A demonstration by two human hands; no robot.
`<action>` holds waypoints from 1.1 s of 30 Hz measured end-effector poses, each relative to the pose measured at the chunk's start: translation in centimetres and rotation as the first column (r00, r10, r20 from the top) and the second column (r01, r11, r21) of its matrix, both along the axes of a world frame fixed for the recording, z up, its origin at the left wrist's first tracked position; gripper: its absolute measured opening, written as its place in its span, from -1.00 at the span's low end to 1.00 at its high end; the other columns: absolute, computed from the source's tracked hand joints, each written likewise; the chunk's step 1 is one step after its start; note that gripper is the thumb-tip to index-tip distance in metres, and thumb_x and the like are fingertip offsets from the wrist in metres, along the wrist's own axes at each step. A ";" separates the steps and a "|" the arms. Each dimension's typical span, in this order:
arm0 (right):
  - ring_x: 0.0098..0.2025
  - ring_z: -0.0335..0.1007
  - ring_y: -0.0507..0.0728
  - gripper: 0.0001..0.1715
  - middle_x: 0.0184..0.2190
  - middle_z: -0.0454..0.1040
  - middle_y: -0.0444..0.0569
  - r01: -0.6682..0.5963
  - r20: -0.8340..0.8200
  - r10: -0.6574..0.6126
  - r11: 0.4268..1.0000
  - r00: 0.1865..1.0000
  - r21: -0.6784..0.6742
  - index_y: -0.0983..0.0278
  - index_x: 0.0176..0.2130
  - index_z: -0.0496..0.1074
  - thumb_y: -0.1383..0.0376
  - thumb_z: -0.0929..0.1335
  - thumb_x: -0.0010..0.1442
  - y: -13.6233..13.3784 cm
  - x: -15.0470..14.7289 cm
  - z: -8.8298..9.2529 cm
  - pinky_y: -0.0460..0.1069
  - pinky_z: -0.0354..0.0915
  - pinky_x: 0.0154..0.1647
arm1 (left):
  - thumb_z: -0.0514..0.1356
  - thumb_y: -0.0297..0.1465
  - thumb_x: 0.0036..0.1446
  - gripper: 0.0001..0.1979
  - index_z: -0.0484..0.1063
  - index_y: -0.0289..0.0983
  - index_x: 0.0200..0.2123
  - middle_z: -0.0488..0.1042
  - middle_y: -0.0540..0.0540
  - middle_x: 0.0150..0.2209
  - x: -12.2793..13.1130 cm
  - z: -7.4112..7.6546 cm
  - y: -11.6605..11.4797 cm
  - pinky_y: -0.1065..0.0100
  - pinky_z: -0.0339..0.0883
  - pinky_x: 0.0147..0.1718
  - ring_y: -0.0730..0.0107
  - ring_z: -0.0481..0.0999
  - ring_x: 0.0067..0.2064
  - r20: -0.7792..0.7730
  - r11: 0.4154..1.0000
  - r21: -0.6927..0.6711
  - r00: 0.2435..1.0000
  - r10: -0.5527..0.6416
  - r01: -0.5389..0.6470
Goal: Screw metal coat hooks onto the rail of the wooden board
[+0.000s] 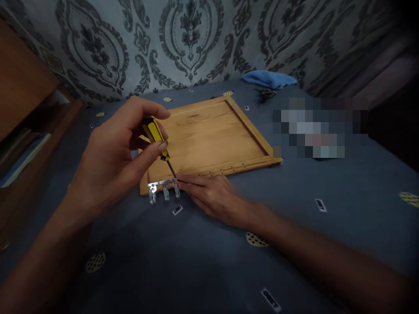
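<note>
My left hand [114, 148] is closed around the yellow and black handle of a screwdriver [153, 134], thumb and fingers on its sides. The shaft slants down to the right, and its tip meets the right end of a metal strip with hook-like pieces [163, 185]. That strip lies along the near left edge of a framed wooden panel [212, 135]. My right hand [216, 194] comes in from the right, its fingers pressed together and their tips beside the screwdriver tip. Whatever is pinched there is too small to make out.
Small dark holes run along the panel's near edge. The panel lies on a dark blue patterned sheet [209, 270]. A blue cloth [270, 78] and a dark object [266, 94] lie behind it to the right, near a blurred-out patch. Wooden furniture [26, 65] stands at left.
</note>
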State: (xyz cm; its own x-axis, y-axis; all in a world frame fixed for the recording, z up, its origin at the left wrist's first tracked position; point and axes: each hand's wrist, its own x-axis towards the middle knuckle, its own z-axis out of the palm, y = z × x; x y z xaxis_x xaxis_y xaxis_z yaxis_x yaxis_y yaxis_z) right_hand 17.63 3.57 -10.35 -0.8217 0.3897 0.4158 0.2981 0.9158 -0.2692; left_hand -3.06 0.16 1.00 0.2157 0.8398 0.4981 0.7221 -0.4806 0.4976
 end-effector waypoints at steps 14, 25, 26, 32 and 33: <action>-0.03 0.58 0.23 -0.57 0.14 0.50 0.09 -0.004 0.049 0.005 1.000 0.999 -0.031 0.33 0.15 0.46 0.45 0.30 0.33 -0.1 0.0 0.3 0.11 0.55 -0.14 | 0.24 -0.46 0.19 -0.67 0.36 -0.21 0.03 0.48 0.01 -0.18 -0.2 -0.6 0.2 0.47 0.38 -0.35 0.50 0.48 -0.28 -0.158 0.999 0.039 0.987 0.010 -0.004; -0.01 0.58 0.25 -0.57 0.16 0.48 0.12 -0.011 0.040 0.013 0.999 0.999 -0.048 0.34 0.16 0.45 0.45 0.28 0.34 -0.1 0.1 0.1 0.13 0.56 -0.16 | 0.29 -0.40 0.17 -0.70 0.39 -0.27 -0.02 0.48 -0.03 -0.18 0.3 -0.7 0.3 0.40 0.32 -0.35 0.42 0.46 -0.29 -0.329 0.989 0.138 0.940 0.087 -0.043; -0.01 0.58 0.25 -0.57 0.15 0.49 0.12 -0.015 0.036 0.017 0.999 0.999 -0.044 0.35 0.16 0.46 0.45 0.28 0.34 -0.1 0.0 0.1 0.13 0.56 -0.15 | 0.29 -0.41 0.16 -0.68 0.39 -0.27 -0.01 0.48 -0.03 -0.18 0.3 -0.8 0.2 0.40 0.31 -0.36 0.42 0.46 -0.29 -0.323 0.990 0.134 0.942 0.089 -0.047; 0.02 0.56 0.22 -0.58 0.16 0.48 0.11 -0.017 0.032 0.018 0.999 0.999 -0.040 0.35 0.15 0.46 0.46 0.28 0.34 0.0 0.1 0.2 0.11 0.54 -0.07 | 0.26 -0.39 0.18 -0.63 0.35 -0.21 0.06 0.46 -0.02 -0.18 0.1 -0.7 0.1 0.36 0.37 -0.26 0.35 0.51 -0.19 -0.216 0.998 0.036 0.974 0.063 -0.056; 0.01 0.56 0.24 -0.57 0.16 0.48 0.11 -0.020 0.032 0.021 0.999 0.999 -0.042 0.36 0.15 0.46 0.46 0.28 0.33 0.0 0.1 0.2 0.12 0.55 -0.09 | 0.26 -0.38 0.19 -0.65 0.35 -0.21 0.04 0.45 -0.02 -0.19 0.1 -0.7 0.2 0.38 0.37 -0.27 0.37 0.51 -0.21 -0.221 0.998 0.036 0.974 0.056 -0.049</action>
